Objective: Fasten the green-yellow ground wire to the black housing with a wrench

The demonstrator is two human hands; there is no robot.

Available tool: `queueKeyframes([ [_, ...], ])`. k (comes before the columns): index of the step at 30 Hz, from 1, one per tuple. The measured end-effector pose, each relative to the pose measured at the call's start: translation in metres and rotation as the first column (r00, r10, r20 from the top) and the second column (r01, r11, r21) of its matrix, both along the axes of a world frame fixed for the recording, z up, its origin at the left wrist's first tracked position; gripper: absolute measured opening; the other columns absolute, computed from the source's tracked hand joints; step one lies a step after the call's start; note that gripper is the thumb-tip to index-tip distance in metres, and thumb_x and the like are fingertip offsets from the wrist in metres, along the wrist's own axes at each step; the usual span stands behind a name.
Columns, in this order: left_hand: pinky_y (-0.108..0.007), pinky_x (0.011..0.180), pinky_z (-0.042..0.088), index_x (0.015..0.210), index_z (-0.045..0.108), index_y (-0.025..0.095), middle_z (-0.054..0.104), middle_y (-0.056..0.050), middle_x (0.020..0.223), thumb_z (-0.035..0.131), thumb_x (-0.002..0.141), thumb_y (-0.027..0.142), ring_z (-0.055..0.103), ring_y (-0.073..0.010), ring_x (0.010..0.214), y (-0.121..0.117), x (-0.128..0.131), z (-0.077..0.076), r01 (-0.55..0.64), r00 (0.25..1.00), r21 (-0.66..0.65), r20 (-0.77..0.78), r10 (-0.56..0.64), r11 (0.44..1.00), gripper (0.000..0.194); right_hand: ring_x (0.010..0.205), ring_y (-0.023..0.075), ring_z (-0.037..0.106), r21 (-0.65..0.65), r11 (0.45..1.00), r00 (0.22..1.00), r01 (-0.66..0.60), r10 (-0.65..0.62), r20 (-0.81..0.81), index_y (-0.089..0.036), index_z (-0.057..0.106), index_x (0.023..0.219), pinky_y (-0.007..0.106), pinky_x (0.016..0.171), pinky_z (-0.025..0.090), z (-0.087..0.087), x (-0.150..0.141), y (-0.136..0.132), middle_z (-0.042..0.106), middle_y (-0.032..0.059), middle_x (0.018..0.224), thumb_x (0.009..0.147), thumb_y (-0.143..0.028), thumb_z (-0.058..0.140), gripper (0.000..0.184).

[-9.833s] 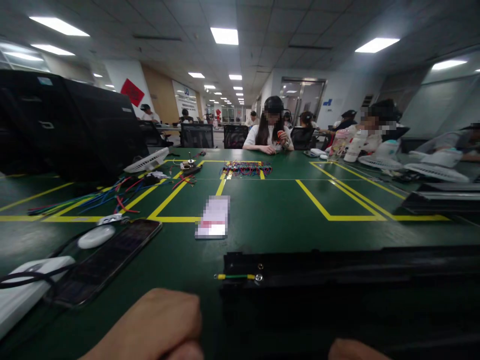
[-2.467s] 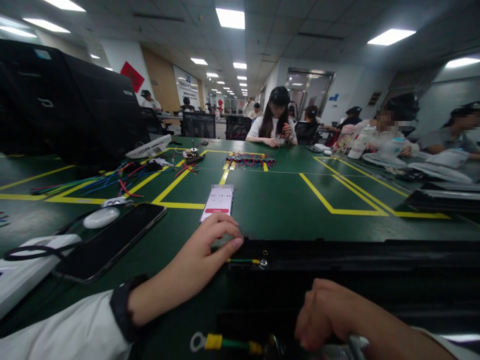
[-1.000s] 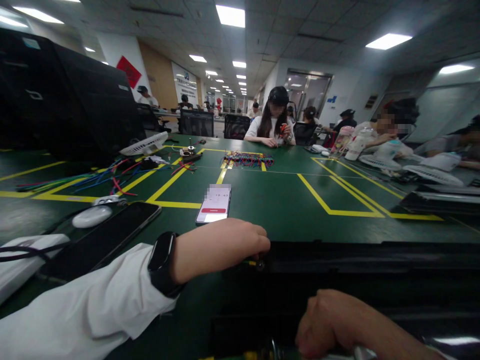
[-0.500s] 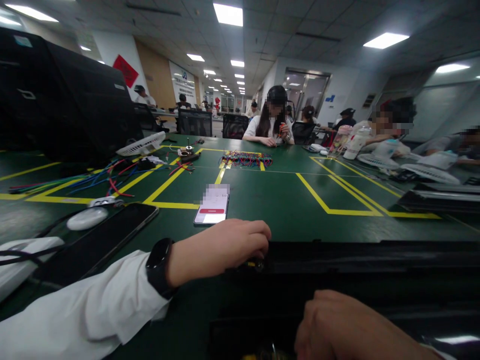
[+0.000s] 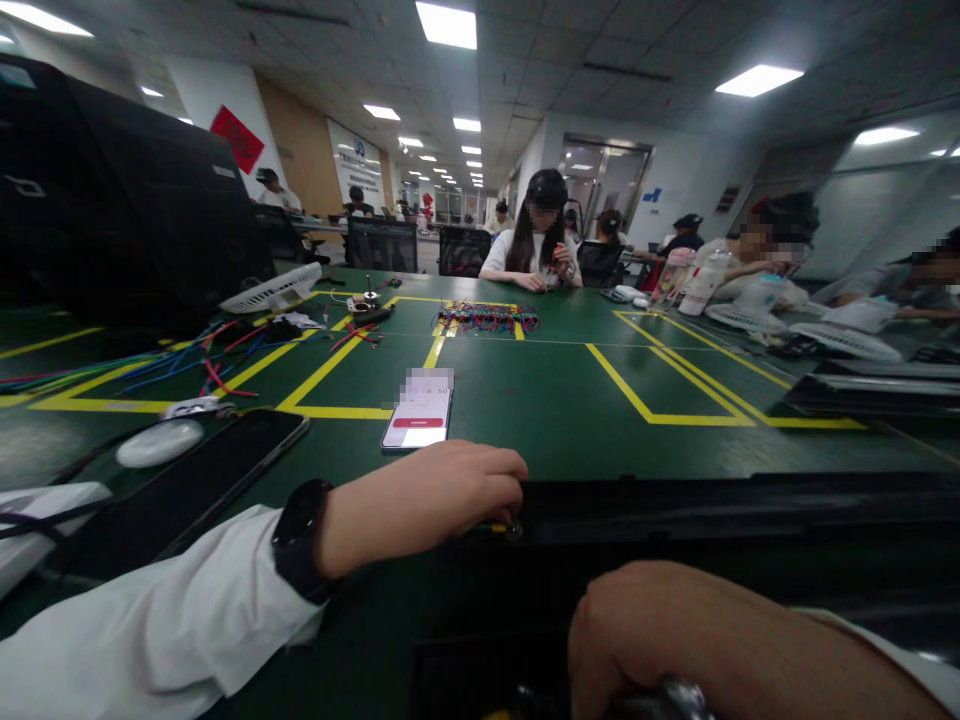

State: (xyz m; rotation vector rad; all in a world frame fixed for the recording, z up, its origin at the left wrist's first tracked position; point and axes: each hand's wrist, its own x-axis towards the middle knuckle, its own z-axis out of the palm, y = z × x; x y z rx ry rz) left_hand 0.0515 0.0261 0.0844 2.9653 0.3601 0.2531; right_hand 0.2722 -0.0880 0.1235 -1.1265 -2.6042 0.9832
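Two hands are at work near the camera: the left hand [image 5: 442,495] and the right hand [image 5: 675,640], both against one long black frame [image 5: 750,520]. Two phones lie on the green table [image 5: 540,410], one lit phone [image 5: 418,418] and one dark phone [image 5: 195,480], beside one white mouse [image 5: 159,442]. One black watch [image 5: 296,540] sits on the left wrist.

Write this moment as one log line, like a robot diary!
left hand: fingers on wire terminal at black chassis edge | right hand: curled over shiny tool | phone: lit, on table
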Motion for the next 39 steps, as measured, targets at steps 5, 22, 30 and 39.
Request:
queueKeyframes([
  [5, -0.035, 0.081, 0.053, 0.105, 0.069, 0.015, 0.072, -0.009, 0.109, 0.065, 0.095, 0.003, 0.07, -0.0271, 0.095, -0.001, -0.001, 0.002, 0.012, 1.0, 0.085, -0.029, -0.009, 0.996, 0.016, 0.062, 0.0146, 0.065, -0.026, 0.984, 0.966, 0.174, -0.176, -0.192, -0.023, 0.07, 0.088, 0.018, 0.056, 0.052, -0.014, 0.012, -0.015, 0.074, 0.0006, 0.079, 0.087, -0.03, 0.07, 0.006],
  [22, -0.033, 0.091, 0.05, 0.109, 0.073, 0.02, 0.063, -0.009, 0.13, 0.061, 0.101, 0.019, 0.066, -0.0259, 0.107, 0.005, -0.005, -0.014, 0.055, 0.985, -0.037, 0.164, -0.048, 0.998, 0.014, 0.056, 0.0151, 0.067, 0.209, 0.96, 0.982, 0.187, -0.181, -0.045, -0.025, 0.075, 0.066, 0.023, 0.055, 0.047, -0.055, 0.006, -0.019, 0.066, -0.0052, 0.058, 0.093, -0.047, 0.068, 0.035],
  [30, -0.034, 0.088, 0.05, 0.108, 0.074, 0.018, 0.063, -0.01, 0.131, 0.062, 0.099, 0.014, 0.067, -0.0266, 0.106, 0.003, -0.006, -0.01, 0.05, 0.989, -0.078, 0.14, -0.039, 0.996, 0.016, 0.054, 0.0156, 0.063, 0.246, 0.947, 0.977, 0.205, -0.212, 0.005, -0.023, 0.067, 0.058, 0.023, 0.051, 0.044, -0.055, 0.003, -0.022, 0.06, -0.0049, 0.053, 0.089, -0.04, 0.073, 0.036],
  [39, -0.03, 0.092, 0.052, 0.101, 0.078, 0.019, 0.061, -0.009, 0.132, 0.07, 0.096, 0.02, 0.067, -0.0236, 0.106, 0.006, -0.006, -0.012, 0.047, 0.984, -0.205, 0.178, -0.01, 0.978, 0.01, 0.047, 0.012, 0.058, 0.19, 0.976, 0.993, 0.109, -0.115, 0.02, -0.023, 0.066, 0.057, 0.022, 0.051, 0.043, -0.05, -0.003, -0.016, 0.058, -0.0075, 0.05, 0.096, -0.037, 0.063, 0.042],
])
